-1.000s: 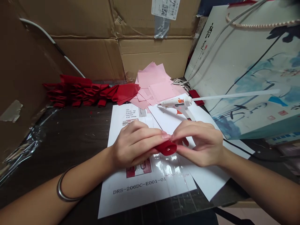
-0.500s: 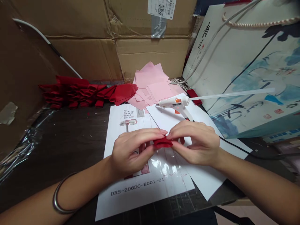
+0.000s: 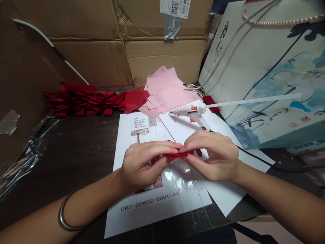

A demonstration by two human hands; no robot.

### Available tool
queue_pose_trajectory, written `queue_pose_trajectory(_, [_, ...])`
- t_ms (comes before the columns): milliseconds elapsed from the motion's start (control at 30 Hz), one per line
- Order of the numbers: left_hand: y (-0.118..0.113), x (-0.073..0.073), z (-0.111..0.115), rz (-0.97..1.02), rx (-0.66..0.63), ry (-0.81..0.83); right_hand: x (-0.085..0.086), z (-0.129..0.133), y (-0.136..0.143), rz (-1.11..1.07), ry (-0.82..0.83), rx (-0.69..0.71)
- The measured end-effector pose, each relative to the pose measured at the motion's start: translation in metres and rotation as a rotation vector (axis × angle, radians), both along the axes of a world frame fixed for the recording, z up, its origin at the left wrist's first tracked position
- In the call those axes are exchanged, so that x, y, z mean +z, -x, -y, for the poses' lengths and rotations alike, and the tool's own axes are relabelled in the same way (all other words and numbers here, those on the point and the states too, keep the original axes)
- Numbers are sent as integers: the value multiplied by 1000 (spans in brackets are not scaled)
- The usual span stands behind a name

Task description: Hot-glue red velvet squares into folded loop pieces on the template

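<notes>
Between my two hands is a folded piece of red fabric (image 3: 177,156), held over the printed sheet (image 3: 132,217). My left hand (image 3: 144,164) pinches its left end between thumb and fingers. At the right end, my right hand (image 3: 213,154) pinches it the same way, the fingertips of both hands nearly touching. The fabric's front edge is pressed almost flat; most of the rest is hidden by my fingers. Just beyond my right hand lies a white glue gun (image 3: 190,111) with a long clear glue stick in its back, resting on a blank white sheet (image 3: 228,206).
A row of folded red fabric pieces (image 3: 83,100) lies at the back left, beside a pile of pink squares (image 3: 172,98). Metal clips (image 3: 196,88) sit behind the glue gun. Cardboard (image 3: 162,61) walls the back; a paper bag (image 3: 266,78) stands right. A black cord (image 3: 256,159) runs rightward.
The red fabric's front opening, rounded and gaping before, is now pressed nearly flat between my fingers. Both hands stay in almost the same place.
</notes>
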State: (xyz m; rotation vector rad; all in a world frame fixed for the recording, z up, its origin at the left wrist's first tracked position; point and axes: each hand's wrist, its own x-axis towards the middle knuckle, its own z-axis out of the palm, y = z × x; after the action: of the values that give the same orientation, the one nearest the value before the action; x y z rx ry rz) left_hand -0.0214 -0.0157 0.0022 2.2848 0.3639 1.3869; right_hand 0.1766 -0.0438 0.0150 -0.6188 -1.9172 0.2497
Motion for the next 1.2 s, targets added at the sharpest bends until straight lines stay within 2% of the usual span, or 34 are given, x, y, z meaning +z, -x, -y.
queue_pose_trajectory(367, [3, -2, 2, -34, 127, 49, 2, 1, 1, 33, 49, -10])
queue_pose_trajectory(833, [0, 0, -2, 49, 36, 57, 1, -3, 0, 4, 47, -15])
queue_pose_trajectory(1200, [-1, -1, -1, 47, 88, 72, 3, -3, 1, 12, 98, -30])
